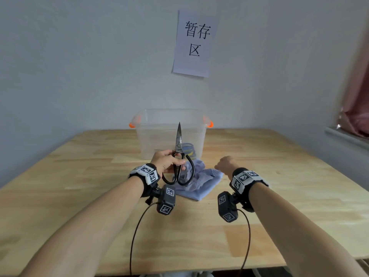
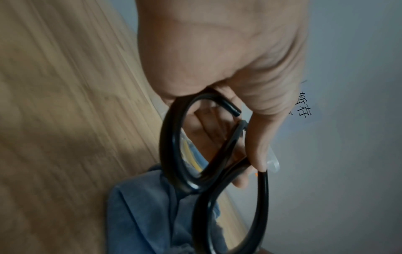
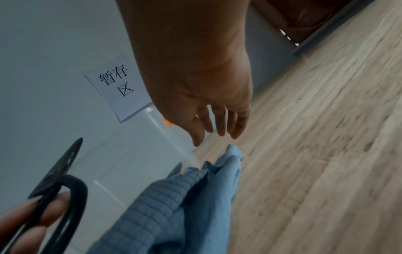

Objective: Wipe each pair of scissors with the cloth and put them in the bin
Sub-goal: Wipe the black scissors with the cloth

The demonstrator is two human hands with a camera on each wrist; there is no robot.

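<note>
My left hand (image 1: 169, 162) grips a pair of black-handled scissors (image 1: 179, 140) by the handle loops (image 2: 174, 146), blades closed and pointing up in front of the bin. A crumpled blue cloth (image 1: 197, 178) lies on the wooden table just below and to the right of the scissors. My right hand (image 1: 225, 163) hovers over the cloth's right edge, fingers (image 3: 217, 123) loosely extended and holding nothing. The clear plastic bin (image 1: 151, 132) with orange handle clips stands at the back of the table, and blue and yellow handles of another pair (image 1: 188, 149) show inside it.
A paper sign (image 1: 194, 44) with printed characters hangs on the wall above the bin. The wooden table (image 1: 79, 176) spreads wide to both sides. A window sill (image 1: 347, 136) and a pink curtain sit at the far right.
</note>
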